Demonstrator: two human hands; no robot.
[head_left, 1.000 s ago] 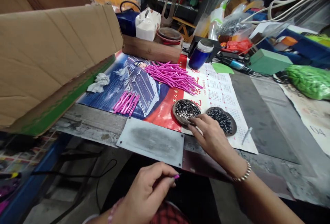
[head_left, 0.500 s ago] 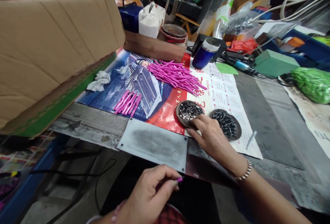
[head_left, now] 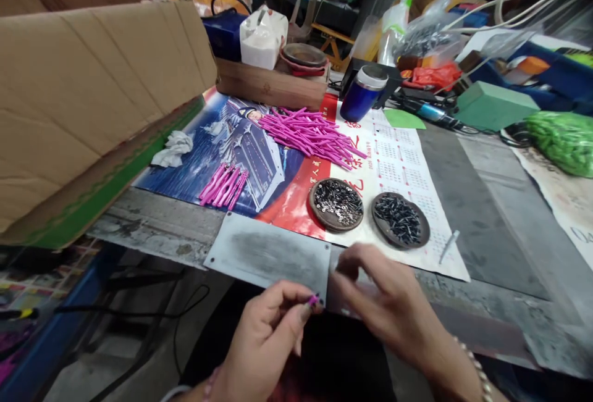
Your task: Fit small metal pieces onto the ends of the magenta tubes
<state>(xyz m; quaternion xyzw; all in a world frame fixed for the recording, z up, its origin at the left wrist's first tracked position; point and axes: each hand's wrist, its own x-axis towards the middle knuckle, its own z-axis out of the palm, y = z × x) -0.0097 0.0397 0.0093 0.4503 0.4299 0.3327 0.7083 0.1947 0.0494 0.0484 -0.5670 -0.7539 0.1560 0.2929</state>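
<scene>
Low in front of me, my left hand [head_left: 269, 337] is closed in a pinch on a thin magenta stick [head_left: 314, 299]. Only the stick's short end shows past the fingertips, with something small and dark on it. To its right, my right hand [head_left: 389, 306] hovers over the table's front edge, fingers curled together and somewhat blurred. Whatever its fingertips hold is hidden. Beyond it stand a round dish of small metal rings and dark pieces [head_left: 336, 204] and a dish of dark screw-like pins [head_left: 401, 220]. A grey metal plate [head_left: 269, 254] lies just beyond my left hand.
A large pile of magenta sticks [head_left: 312, 135] and a smaller bunch [head_left: 224, 186] lie on a calendar poster [head_left: 296, 195]. An open cardboard box [head_left: 102, 75] rises at left. A blue tumbler [head_left: 364, 93] stands behind, with a green block [head_left: 495, 107] to its right.
My right hand has left the dish of rings and come back toward my left hand. My left hand has risen slightly, with the stick's end still between its fingers.
</scene>
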